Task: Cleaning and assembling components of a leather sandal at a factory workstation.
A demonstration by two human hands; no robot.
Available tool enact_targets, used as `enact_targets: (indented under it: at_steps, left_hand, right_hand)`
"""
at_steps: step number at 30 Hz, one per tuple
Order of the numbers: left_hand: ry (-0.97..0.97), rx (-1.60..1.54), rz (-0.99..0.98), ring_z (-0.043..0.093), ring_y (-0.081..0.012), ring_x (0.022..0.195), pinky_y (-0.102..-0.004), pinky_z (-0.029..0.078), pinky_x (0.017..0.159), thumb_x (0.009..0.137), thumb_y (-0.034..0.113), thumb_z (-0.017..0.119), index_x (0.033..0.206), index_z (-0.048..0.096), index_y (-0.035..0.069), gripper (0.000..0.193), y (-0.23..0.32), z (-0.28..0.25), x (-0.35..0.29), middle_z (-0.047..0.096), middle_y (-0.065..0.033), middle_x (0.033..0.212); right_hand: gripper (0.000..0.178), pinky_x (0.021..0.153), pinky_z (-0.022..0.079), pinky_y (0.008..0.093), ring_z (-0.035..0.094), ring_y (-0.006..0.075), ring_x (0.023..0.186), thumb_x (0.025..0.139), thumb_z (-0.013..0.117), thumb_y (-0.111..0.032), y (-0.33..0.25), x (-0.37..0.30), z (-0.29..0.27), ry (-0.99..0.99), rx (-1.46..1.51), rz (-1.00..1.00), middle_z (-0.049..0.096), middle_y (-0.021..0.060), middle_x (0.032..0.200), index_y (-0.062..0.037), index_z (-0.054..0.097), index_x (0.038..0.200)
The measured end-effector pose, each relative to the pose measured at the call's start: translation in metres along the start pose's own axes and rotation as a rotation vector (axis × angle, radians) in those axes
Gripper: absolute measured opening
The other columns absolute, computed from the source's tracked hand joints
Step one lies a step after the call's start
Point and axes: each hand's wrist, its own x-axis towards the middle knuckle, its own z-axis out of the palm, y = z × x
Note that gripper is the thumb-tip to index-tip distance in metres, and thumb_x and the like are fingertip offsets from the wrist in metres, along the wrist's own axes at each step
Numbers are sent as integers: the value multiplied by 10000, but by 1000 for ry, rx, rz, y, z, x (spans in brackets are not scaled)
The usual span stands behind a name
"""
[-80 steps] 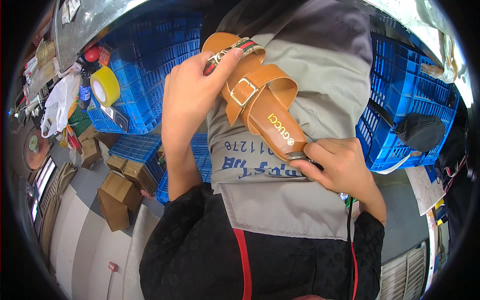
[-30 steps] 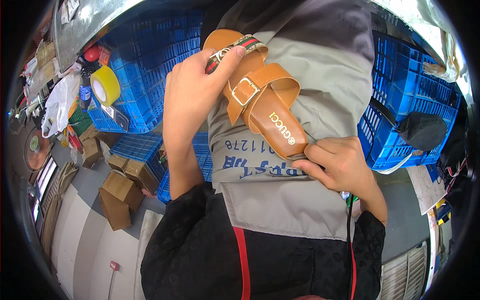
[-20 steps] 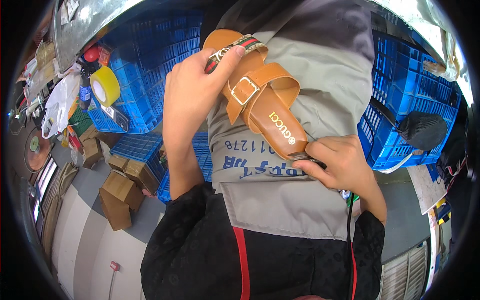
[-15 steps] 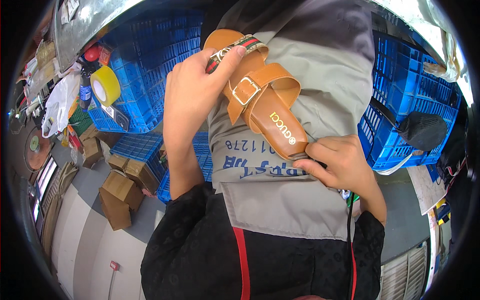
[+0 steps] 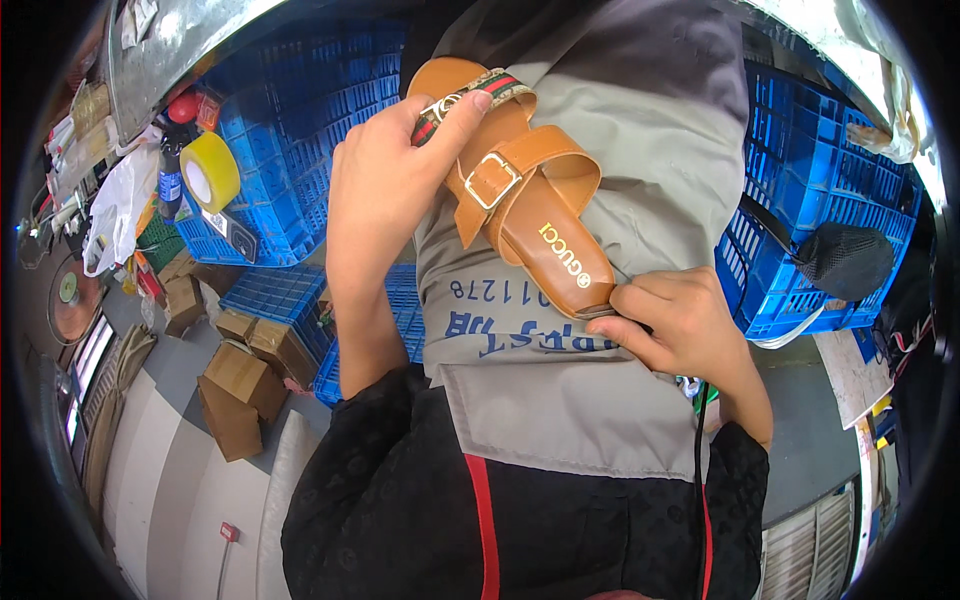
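A brown strap sandal point(image 5: 548, 222) lies slantwise across the grey apron point(image 5: 660, 180) on my lap, its insole facing up. It has a wide strap with a square gold buckle point(image 5: 492, 181) and a patterned strap with a green-red stripe point(image 5: 508, 88). My left hand point(image 5: 385, 185) is closed on the striped strap end, with the thumb on top of the strap. At the near, lettered end of the insole, my right hand point(image 5: 685, 320) pinches the sandal's edge between thumb and fingers. A small dark sliver shows at those fingertips; I cannot tell what it is.
Blue plastic crates point(image 5: 290, 130) stand left of my lap, with a yellow tape roll point(image 5: 211, 172) by them. Another blue crate point(image 5: 790, 170) with a black mesh object point(image 5: 845, 262) is on the right. Cardboard boxes point(image 5: 240, 385) lie lower left. A dark cord point(image 5: 700, 440) hangs near my right forearm.
Both hands and the sandal stay in nearly the same place. A whitish, see-through shape has come further into view beside my left elbow.
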Motion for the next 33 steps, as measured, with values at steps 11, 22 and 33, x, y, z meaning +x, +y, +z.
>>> enact_targets:
  at_steps: [11, 22, 33]
  left_hand:
    - [1, -13, 0, 678, -324, 698, -386, 515, 685, 924, 604, 632, 857, 701, -20, 631, 1, 1, -1, 665, -182, 720]
    - [-6, -9, 2, 673, -309, 682, -384, 513, 671, 923, 610, 630, 847, 702, -19, 638, -2, 1, 2, 660, -169, 704]
    - [-3, -3, 4, 676, -308, 686, -380, 513, 673, 923, 612, 629, 864, 712, -18, 639, -1, 1, 1, 663, -166, 705]
  right_hand:
    - [347, 472, 435, 346, 570, 213, 498, 911, 754, -329, 1, -2, 0, 9, -42, -31, 482, 26, 579, -112, 559, 723]
    - [349, 471, 441, 341, 573, 210, 497, 904, 757, -355, 2, -1, -1, 3, -73, -44, 477, 24, 581, -116, 567, 734]
    - [331, 462, 430, 332, 548, 197, 491, 888, 768, -339, 4, -2, 2, 28, -112, -94, 457, 19, 602, -126, 565, 736]
